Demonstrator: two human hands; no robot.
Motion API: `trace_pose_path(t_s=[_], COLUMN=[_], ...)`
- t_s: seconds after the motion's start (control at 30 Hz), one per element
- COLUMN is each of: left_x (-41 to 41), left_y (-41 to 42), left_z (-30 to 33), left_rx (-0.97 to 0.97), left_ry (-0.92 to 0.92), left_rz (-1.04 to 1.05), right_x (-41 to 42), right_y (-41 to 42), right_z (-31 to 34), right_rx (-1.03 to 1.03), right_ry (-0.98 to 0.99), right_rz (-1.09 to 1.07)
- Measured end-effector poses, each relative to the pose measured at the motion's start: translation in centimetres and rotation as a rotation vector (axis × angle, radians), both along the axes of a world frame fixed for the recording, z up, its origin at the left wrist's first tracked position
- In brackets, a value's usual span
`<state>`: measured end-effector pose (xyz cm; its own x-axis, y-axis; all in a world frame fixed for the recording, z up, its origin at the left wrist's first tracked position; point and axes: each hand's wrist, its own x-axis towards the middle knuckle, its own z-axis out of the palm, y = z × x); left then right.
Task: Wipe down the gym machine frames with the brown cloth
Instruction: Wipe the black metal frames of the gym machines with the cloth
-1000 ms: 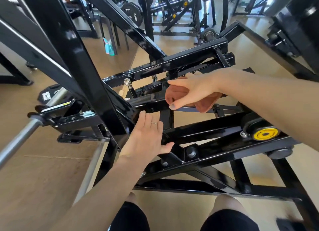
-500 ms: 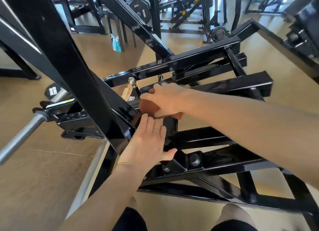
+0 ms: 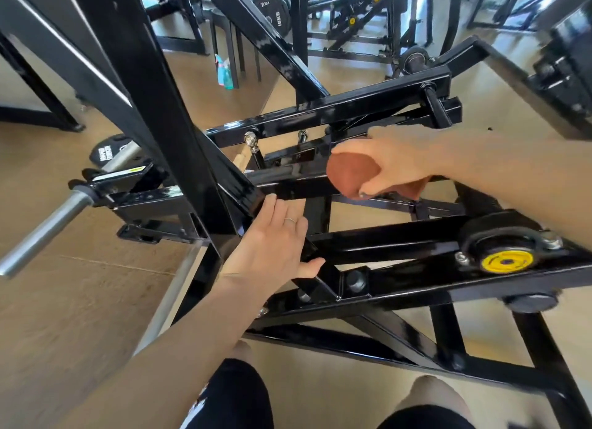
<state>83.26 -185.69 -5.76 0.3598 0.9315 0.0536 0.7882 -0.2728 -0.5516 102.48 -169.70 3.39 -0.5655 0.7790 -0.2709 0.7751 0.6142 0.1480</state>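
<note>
A black steel gym machine frame [image 3: 352, 111] fills the view, with crossing bars and a yellow-capped pivot [image 3: 506, 262] at the right. My right hand [image 3: 394, 159] grips the brown cloth [image 3: 352, 174] and presses it onto a horizontal black bar [image 3: 288, 185] in the middle. My left hand [image 3: 272, 239], wearing a ring, lies flat with fingers together against the frame just below that bar, its thumb hooked on a lower strut. It holds nothing.
A steel weight-plate sleeve [image 3: 48, 227] sticks out at the left. A blue spray bottle [image 3: 224, 73] stands on the tan floor behind the frame. More black machines and a weight plate [image 3: 272, 9] stand at the back. My knees show at the bottom.
My right hand has slid the brown cloth rightward along the horizontal bar, after moving left half a second earlier. My left hand has stayed braced on the frame.
</note>
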Motion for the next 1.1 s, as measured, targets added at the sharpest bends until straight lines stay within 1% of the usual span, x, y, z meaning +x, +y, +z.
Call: trace_pose_path(t_s=[0.1, 0.33, 0.43, 0.53, 0.6, 0.67, 0.77, 0.9, 1.0, 1.1], left_x=[-0.2, -0.5, -0.4, -0.2, 0.0, 0.2, 0.1, -0.1, 0.0, -0.1], left_y=[0.3, 0.5, 0.3, 0.0, -0.3, -0.4, -0.2, 0.1, 0.1, 0.0], left_z=[-0.2, -0.7, -0.3, 0.1, 0.4, 0.4, 0.5, 0.1, 0.1, -0.1], left_rx=[0.005, -0.039, -0.036, -0.043, -0.028, -0.044, -0.017, -0.048, -0.046, -0.061], left_ry=[-0.001, -0.012, -0.001, 0.009, 0.024, 0.034, 0.031, 0.003, 0.01, 0.005], left_rz=[0.008, 0.017, 0.017, 0.024, 0.033, 0.026, 0.008, 0.018, 0.04, 0.035], right_x=[-1.1, -11.6, -14.0, -12.0, -8.5, -4.2, -0.7, -2.9, -6.0, -8.6], right_y=[0.6, -0.1, -0.5, -1.1, -1.0, -1.0, -1.1, -1.6, -1.9, -2.6], right_z=[-0.8, -5.7, -6.8, -6.1, -4.6, -2.4, -0.9, -2.0, -3.7, -4.7], right_rx=[0.089, 0.194, 0.264, 0.231, 0.183, 0.13, 0.154, 0.232, 0.292, 0.299], right_ry=[-0.105, -0.029, -0.071, 0.037, 0.006, -0.018, -0.065, -0.114, -0.097, -0.052], right_rz=[0.053, 0.26, 0.283, 0.235, 0.218, 0.126, 0.034, 0.075, 0.12, 0.152])
